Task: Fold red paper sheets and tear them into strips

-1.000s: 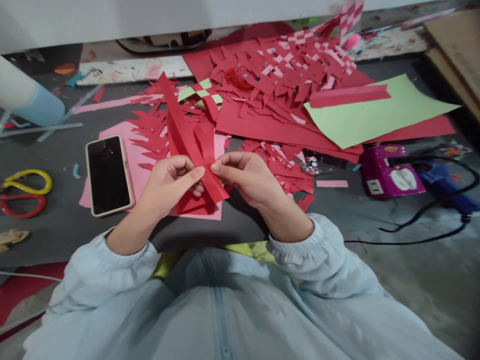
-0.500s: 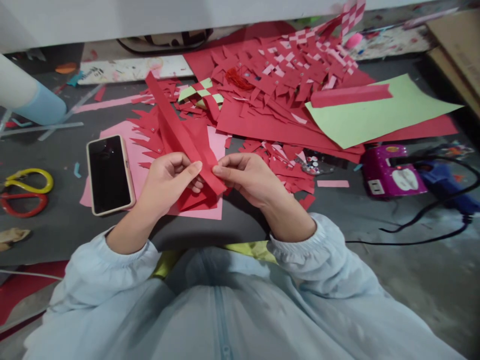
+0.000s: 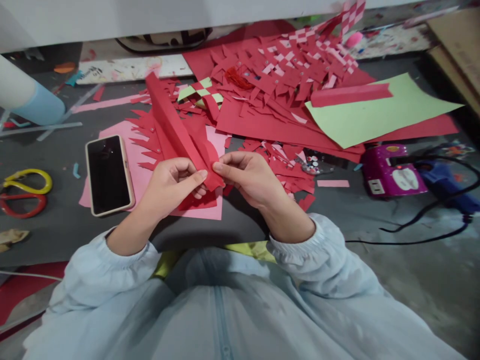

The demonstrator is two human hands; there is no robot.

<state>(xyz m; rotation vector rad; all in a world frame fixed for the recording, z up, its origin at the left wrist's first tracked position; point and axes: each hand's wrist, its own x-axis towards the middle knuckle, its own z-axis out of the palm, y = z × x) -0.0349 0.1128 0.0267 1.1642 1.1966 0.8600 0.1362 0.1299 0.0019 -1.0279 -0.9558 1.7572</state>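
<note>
Both hands pinch the near end of a long folded strip of red paper [image 3: 174, 132], whose far end points up and left. My left hand [image 3: 174, 187] is closed on its left edge, thumb on top. Against the right edge, the thumb and fingertips of my right hand [image 3: 247, 177] are closed. Under the strip lie more red paper pieces [image 3: 200, 202] with pointed fringes, on a pink sheet [image 3: 180, 216]. How the folds meet beneath my fingers is hidden.
A phone [image 3: 108, 175] and scissors [image 3: 26, 181] lie to the left, near a blue-and-white bottle [image 3: 37, 95]. Farther back are red woven paper pieces [image 3: 270, 70] and a green sheet [image 3: 360, 122]. A purple power socket [image 3: 390, 170] and a blue glue gun [image 3: 446, 185] with a cord are on the right.
The strip's near end has been bent, and its fold now opens wider toward me. My left hand has shifted slightly toward me; my right hand stays almost in place.
</note>
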